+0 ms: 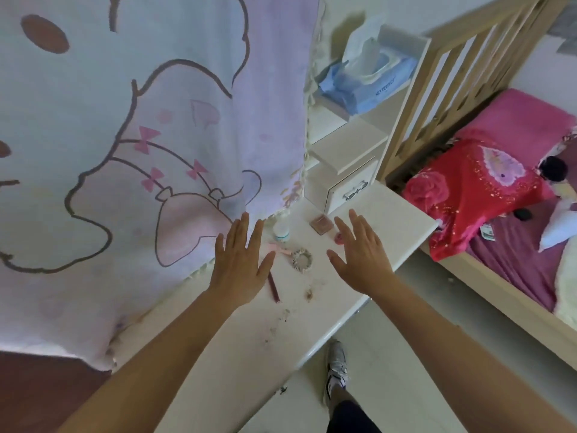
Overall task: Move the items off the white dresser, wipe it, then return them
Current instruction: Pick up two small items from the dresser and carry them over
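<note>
White dresser (396,214): head view; top not yet cleared, small items clustered mid-surface, brown smudges (309,294) nearer the front edge.
Left hand (242,270): fingers straight and spread, holding nothing, over a pencil (274,289) whose upper end it hides; contact with the top cannot be told.
Right hand (362,260): also flat and empty, just beside a scrunchie (302,257), half covering a small red item (338,238).
Between the hands: a bottle (282,231) upright by the cloth's hem, a pink clip (281,247) just in front of it, a compact (321,224) near the drawer box (346,182).
Cloth (125,120): printed drape over the dresser's rear left, its fringe reaching the top close to the bottle.
Wipes (368,82): blue pack, open, on the raised shelf behind.
Risk, bottle: narrow and standing; a hand reaching for the clip could tip it into the cloth.
Risk, pencil: round; a nudge may roll it off the front edge to the floor.
Risk, small items: clip and red item could be missed under a palm or the fringe and left in the wipe's path.
Risk, smudges: a forearm dragged across them would likely smear the marks wider.
</note>
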